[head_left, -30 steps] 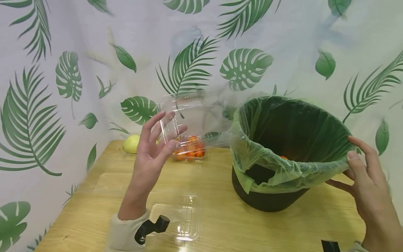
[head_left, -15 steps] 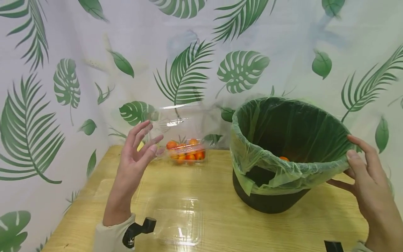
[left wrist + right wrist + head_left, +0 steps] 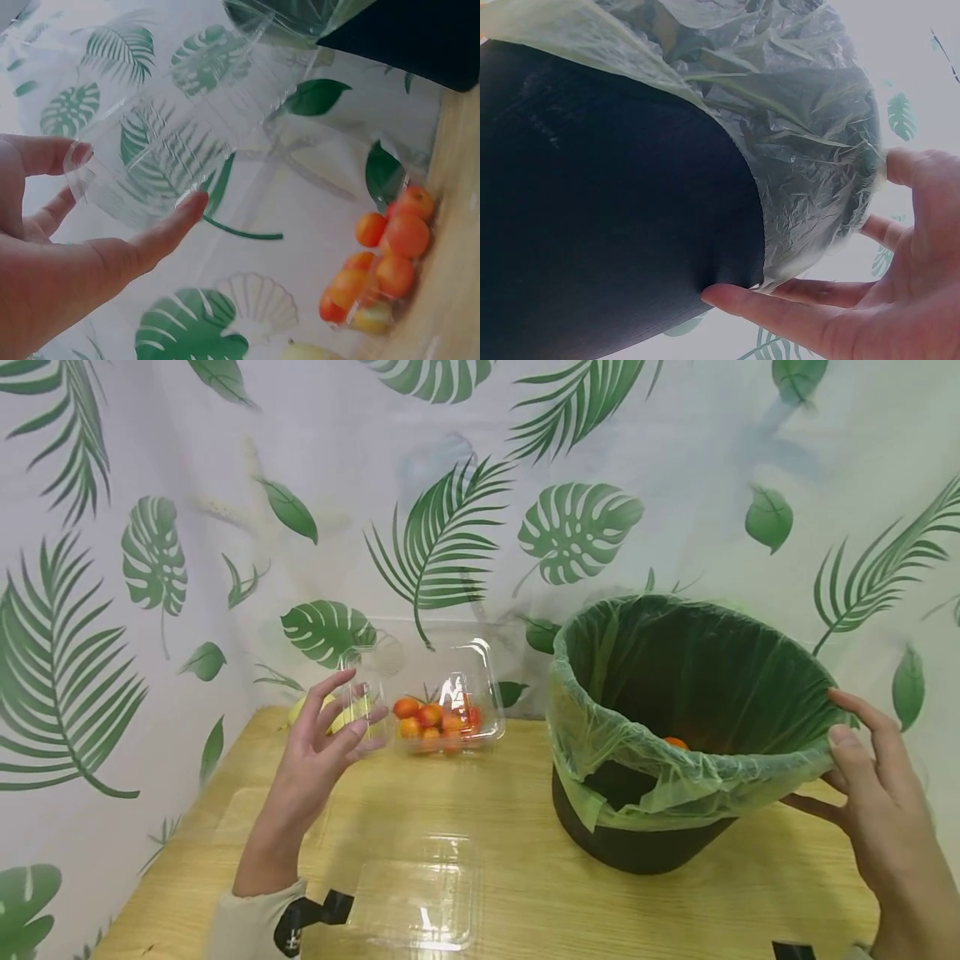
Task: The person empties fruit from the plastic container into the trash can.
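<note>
From afar I steady the black, round, green-lined bin (image 3: 648, 843) with my right grip (image 3: 881, 789); to its left, my left grip (image 3: 309, 756) pinches the clear rectangular plastic box (image 3: 184, 127) aloft by one end, long axis roughly binward.

Closed in behind and at left by white cloth (image 3: 330, 435), printed with green leaves (image 3: 581, 533) and a faint shell (image 3: 259, 306); furnished with a yellowish wooden bench (image 3: 517, 843); lit softly, bluish on the cloth.

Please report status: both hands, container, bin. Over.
Left hand: holds transparent, rectangular plastic container. Right hand: holds black, round bin with green plastic liner. Container outside bin; no obstruction visible over bin.
</note>
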Action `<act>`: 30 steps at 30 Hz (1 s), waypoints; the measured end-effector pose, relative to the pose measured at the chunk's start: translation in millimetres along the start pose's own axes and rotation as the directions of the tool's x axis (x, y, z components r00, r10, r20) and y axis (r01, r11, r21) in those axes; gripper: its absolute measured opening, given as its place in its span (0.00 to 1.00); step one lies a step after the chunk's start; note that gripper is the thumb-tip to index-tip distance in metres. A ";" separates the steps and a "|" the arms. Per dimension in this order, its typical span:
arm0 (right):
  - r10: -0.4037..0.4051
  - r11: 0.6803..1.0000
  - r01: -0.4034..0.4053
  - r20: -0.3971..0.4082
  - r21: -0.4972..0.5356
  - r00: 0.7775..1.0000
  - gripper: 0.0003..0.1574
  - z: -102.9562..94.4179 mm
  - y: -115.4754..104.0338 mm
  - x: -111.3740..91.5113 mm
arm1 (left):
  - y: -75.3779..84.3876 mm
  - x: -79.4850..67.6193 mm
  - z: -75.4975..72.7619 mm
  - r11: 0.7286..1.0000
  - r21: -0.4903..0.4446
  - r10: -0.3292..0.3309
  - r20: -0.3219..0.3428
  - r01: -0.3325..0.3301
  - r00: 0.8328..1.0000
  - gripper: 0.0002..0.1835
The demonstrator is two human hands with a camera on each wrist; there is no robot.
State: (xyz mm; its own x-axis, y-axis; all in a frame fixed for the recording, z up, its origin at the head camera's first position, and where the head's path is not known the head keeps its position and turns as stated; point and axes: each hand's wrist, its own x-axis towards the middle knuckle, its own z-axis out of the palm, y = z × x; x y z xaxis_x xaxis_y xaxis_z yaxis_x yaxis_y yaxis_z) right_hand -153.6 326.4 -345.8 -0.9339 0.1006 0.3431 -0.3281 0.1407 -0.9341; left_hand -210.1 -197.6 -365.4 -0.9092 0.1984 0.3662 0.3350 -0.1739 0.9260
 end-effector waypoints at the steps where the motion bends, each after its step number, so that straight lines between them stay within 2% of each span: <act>1: 0.002 1.000 -0.002 -0.004 -0.001 1.000 0.31 0.5 -0.3 0.3 | -2.1 -0.5 -3.3 1.000 -0.011 -0.018 0.004 0.018 1.000 0.31; 7: 0.023 1.000 -0.023 -0.007 -0.010 1.000 0.31 3.6 0.5 1.8 | -19.8 -2.8 -24.2 0.991 -0.005 -0.135 0.017 0.135 0.991 0.32; 14: -0.033 0.999 0.033 -0.018 -0.002 0.999 0.31 1.7 4.9 1.8 | -44.4 -3.6 -36.8 0.963 0.024 -0.269 0.074 0.268 0.960 0.33; 20: -0.045 0.999 0.045 -0.021 0.010 0.999 0.31 2.0 5.9 1.7 | -56.8 -5.1 -42.2 0.943 0.069 -0.331 0.090 0.325 0.939 0.32; 26: -0.058 0.997 0.059 -0.025 0.043 0.998 0.31 1.1 5.9 1.4 | -62.4 -5.2 -45.0 0.905 0.160 -0.414 0.119 0.394 0.903 0.32; 30: -0.064 0.998 0.065 -0.027 0.018 0.998 0.31 1.9 5.0 1.6 | -65.0 -6.6 -47.0 0.888 0.194 -0.446 0.144 0.417 0.883 0.32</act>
State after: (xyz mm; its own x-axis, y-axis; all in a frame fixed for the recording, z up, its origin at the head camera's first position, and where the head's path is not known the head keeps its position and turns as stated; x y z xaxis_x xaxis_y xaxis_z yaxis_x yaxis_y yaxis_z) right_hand -157.0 325.4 -350.2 -0.9068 0.1181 0.4048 -0.3901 0.1293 -0.9116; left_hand -237.5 -232.9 -432.3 -0.9168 0.3921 -0.0764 -0.0333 0.1156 0.9927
